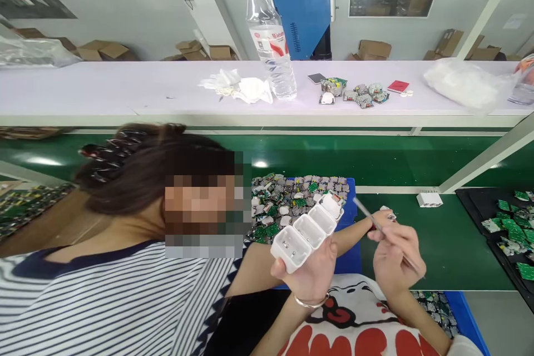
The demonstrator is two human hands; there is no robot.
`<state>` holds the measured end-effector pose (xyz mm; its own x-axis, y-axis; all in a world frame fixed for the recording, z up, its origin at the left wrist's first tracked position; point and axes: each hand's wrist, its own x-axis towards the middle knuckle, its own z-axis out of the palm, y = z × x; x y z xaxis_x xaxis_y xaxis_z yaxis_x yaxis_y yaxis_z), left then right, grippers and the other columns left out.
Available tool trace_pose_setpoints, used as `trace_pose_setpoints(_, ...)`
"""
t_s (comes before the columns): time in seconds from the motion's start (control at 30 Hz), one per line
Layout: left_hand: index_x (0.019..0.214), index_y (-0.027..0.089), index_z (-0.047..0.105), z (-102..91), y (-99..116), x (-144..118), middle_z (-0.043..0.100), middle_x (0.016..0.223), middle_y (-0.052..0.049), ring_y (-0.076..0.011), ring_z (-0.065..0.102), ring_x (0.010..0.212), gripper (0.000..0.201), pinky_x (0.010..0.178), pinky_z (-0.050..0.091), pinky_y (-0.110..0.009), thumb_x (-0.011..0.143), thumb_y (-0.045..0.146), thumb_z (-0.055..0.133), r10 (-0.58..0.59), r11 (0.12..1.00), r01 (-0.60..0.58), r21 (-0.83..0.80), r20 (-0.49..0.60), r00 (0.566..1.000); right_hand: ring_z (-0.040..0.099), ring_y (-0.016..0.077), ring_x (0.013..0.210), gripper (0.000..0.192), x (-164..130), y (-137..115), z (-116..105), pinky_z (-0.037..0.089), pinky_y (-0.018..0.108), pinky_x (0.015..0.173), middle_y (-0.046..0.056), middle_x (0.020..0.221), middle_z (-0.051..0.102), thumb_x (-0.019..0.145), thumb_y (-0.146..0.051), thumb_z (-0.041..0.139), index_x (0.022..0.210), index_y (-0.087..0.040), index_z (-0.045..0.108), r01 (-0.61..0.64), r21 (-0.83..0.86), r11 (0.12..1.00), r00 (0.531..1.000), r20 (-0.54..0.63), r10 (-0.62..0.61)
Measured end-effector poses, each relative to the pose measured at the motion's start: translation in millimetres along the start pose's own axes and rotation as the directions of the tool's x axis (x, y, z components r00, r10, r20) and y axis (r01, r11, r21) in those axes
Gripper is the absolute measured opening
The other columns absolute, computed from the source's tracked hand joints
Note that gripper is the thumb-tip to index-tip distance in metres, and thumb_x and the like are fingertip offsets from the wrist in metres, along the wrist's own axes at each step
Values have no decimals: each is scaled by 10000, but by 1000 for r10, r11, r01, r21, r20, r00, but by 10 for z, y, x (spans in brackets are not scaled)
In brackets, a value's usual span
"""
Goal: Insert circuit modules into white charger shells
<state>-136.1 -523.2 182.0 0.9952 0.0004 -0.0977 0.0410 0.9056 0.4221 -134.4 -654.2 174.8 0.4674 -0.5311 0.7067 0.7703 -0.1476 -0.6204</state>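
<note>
My left hand [311, 272] is closed around a white plastic box [301, 238] with several open compartments in a row. A few tiny metal parts [287, 246] lie in its nearest compartment. At the far end, a small lid [332, 204] stands over the last compartment. My right hand [398, 258] pinches a slim grey metal stick [369, 215], whose upper end points up and left, apart from the box. Its exact kind is unclear. Behind my right hand, a co-worker's hand [382, 216] is partly hidden and near a small white-and-grey piece.
A co-worker in a striped top [117, 300] leans in from the left, their arm passing behind my hands. A blue tray [352, 189] holds many circuit modules. On the shelf [167, 89] stand a water bottle [271, 39] and several modules [365, 94]. Black trays [475, 217] lie right.
</note>
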Motion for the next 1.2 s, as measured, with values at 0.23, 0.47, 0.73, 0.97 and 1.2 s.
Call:
trace_pose_setpoints(0.23, 1041, 380, 639, -13, 38, 2, 495, 1357, 22, -400, 267, 1338, 550, 578, 504, -225, 545, 617, 665, -94, 988, 113, -106, 168, 981, 583, 222, 897, 242, -330, 1070, -1326, 491, 453, 845, 113, 1020, 542, 858, -345, 466, 943, -182, 624, -311, -616, 723, 949, -243, 201)
trace_pose_setpoints(0.47, 1327, 387, 440, -37, -78, 18, 405, 1444, -10, -342, 344, 1320, 691, 801, 543, -314, 688, 598, 595, -180, 971, 213, -110, 252, 951, 570, 300, 1052, 258, -1091, 1367, -2106, 480, 497, 895, 149, 1079, 619, 704, -265, 509, 856, -176, 698, -462, -715, 524, 821, -122, 557)
trace_pose_setpoints(0.73, 1284, 422, 468, -136, -236, 46, 418, 1435, 21, -300, 406, 1289, 565, 855, 526, -375, 740, 529, 577, -300, 928, 353, -119, 326, 897, 604, 246, 1051, 337, -335, 1032, -1537, 448, 458, 969, 119, 1100, 656, 844, -330, 430, 1035, -172, 658, -538, -592, 600, 762, -36, 647)
trace_pose_setpoints(0.97, 1117, 327, 601, -202, -412, 25, 599, 1229, -31, -268, 558, 1073, 461, 716, 538, -320, 694, 508, 616, -473, 845, 531, -65, 371, 799, 635, 220, 965, 325, 361, 117, -596, 472, 407, 915, 71, 1080, 681, 847, -438, 531, 1037, -216, 673, -672, -137, 728, 699, 208, 685)
trace_pose_setpoints(1.2, 930, 277, 695, -134, -399, 10, 688, 1039, 0, -253, 616, 915, 315, 643, 549, -349, 677, 452, 626, -362, 917, 399, -13, 396, 844, 518, 241, 1168, 441, 435, -116, -407, 392, 386, 988, 55, 1214, 622, 842, -539, 487, 1135, -243, 632, -860, -63, 506, 432, 437, 789)
